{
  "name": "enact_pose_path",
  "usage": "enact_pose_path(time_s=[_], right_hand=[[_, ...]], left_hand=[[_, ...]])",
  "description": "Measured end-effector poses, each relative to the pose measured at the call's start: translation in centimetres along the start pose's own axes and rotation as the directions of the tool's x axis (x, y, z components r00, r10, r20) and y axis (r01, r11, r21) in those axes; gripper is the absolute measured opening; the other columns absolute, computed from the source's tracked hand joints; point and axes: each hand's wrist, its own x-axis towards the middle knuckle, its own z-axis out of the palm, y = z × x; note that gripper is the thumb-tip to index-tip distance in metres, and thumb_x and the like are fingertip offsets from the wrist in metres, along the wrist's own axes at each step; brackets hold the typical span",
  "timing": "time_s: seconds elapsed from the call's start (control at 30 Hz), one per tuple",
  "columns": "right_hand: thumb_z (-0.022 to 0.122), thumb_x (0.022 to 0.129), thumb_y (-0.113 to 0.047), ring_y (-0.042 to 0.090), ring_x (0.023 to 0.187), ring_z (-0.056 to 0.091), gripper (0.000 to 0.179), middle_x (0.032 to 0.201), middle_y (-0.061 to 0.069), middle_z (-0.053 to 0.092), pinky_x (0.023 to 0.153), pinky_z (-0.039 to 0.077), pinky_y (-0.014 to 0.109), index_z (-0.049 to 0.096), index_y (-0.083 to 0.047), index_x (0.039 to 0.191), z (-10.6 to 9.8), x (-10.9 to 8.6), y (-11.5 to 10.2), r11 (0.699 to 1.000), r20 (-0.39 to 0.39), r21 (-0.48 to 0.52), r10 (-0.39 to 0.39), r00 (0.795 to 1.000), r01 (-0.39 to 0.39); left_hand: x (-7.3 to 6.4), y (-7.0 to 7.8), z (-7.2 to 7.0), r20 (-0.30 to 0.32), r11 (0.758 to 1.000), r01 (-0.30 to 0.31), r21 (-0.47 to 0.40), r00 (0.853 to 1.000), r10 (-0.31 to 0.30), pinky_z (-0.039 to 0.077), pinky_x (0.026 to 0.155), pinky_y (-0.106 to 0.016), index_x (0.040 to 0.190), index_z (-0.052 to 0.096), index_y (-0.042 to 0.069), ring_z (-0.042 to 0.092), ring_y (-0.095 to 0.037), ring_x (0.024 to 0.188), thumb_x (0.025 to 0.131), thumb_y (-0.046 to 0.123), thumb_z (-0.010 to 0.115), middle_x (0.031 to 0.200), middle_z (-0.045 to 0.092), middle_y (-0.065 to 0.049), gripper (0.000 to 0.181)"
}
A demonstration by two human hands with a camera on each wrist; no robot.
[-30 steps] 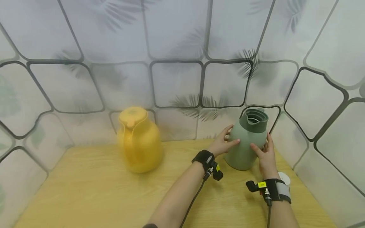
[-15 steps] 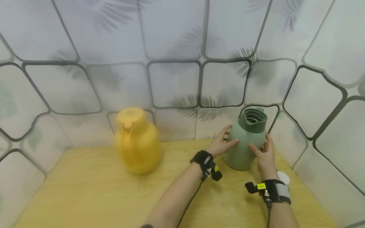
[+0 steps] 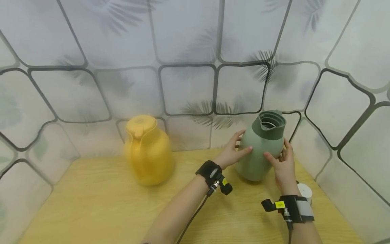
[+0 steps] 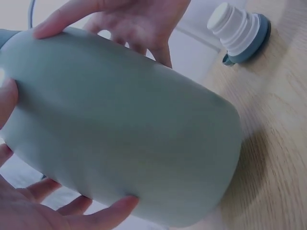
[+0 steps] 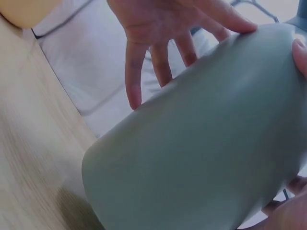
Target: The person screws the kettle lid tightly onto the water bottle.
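Note:
A pale green thermos jug (image 3: 259,149) with a dark green collar and spout is between my two hands at the right of the head view. Its mouth is uncovered, and it leans slightly to the right. My left hand (image 3: 233,152) grips its left side, with the thumb on the front and the fingers spread along the wall. On the opposite side, my right hand (image 3: 283,167) holds it the same way. In the left wrist view, a shadow shows beneath the jug's base. A white stopper (image 4: 240,28) with a dark green rim lies on the table beside my right wrist.
A yellow thermos jug (image 3: 149,152) with its lid on stands to the left on the wooden table (image 3: 100,203). Patterned wall covering (image 3: 189,88) rises behind and at both sides. Cables (image 3: 195,211) run from the wrist cameras.
The green thermos jug has risen a little, and its base has shifted left so that it leans more. Both hands moved with it; the left wrist went left. The yellow jug stayed put.

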Motion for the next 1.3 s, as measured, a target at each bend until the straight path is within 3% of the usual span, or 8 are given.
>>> enact_pose_path(time_s=[0.17, 0.5, 0.9, 1.3], right_hand=[[0.068, 0.089, -0.012, 0.032, 0.143, 0.006, 0.091, 0.159, 0.012, 0.003, 0.112, 0.011, 0.049, 0.005, -0.027, 0.154, 1.1, -1.3, -0.6, 0.999, 0.044, -0.03, 0.028, 0.999, -0.026], [0.069, 0.088, -0.006, 0.037, 0.141, 0.012, 0.088, 0.155, 0.017, 0.013, 0.109, 0.013, 0.058, 0.011, -0.024, 0.152, 3.2, -3.9, -1.3, 0.999, 0.14, -0.048, -0.018, 0.99, 0.025], [0.07, 0.086, -0.002, 0.04, 0.14, 0.01, 0.089, 0.154, 0.02, 0.01, 0.104, 0.017, 0.065, 0.012, -0.017, 0.151, 5.8, -8.0, -2.2, 0.998, 0.257, -0.068, 0.0, 0.966, 0.018], [0.074, 0.079, 0.004, 0.044, 0.135, 0.02, 0.092, 0.148, 0.022, 0.021, 0.099, 0.026, 0.065, 0.013, -0.01, 0.147, 7.7, -10.7, -1.8, 0.995, 0.328, -0.094, 0.015, 0.945, 0.017]], left_hand=[[-1.8, 0.7, -1.3, -0.006, 1.0, -0.002, 0.006, 1.0, 0.002, 0.053, 0.068, -0.034, 0.146, 0.031, 0.031, 0.047, -0.033, 0.117, 0.091, 0.026, 0.068, 0.141, 0.038, -0.012, 0.067], [-6.4, 2.4, -3.6, -0.007, 0.998, 0.043, -0.052, 0.999, -0.044, 0.052, 0.073, -0.04, 0.141, 0.031, 0.038, 0.042, -0.033, 0.12, 0.09, 0.027, 0.069, 0.14, 0.033, -0.007, 0.064], [-12.8, 3.1, -5.0, -0.145, 1.0, 0.007, 0.001, 0.989, -0.007, 0.047, 0.085, -0.049, 0.143, 0.032, 0.023, 0.044, -0.041, 0.118, 0.088, 0.022, 0.071, 0.139, 0.036, -0.015, 0.067], [-17.9, 3.1, -6.3, -0.213, 0.999, 0.039, -0.008, 0.976, -0.039, 0.045, 0.086, -0.051, 0.139, 0.036, 0.022, 0.044, -0.039, 0.119, 0.087, 0.024, 0.073, 0.14, 0.037, -0.012, 0.064]])
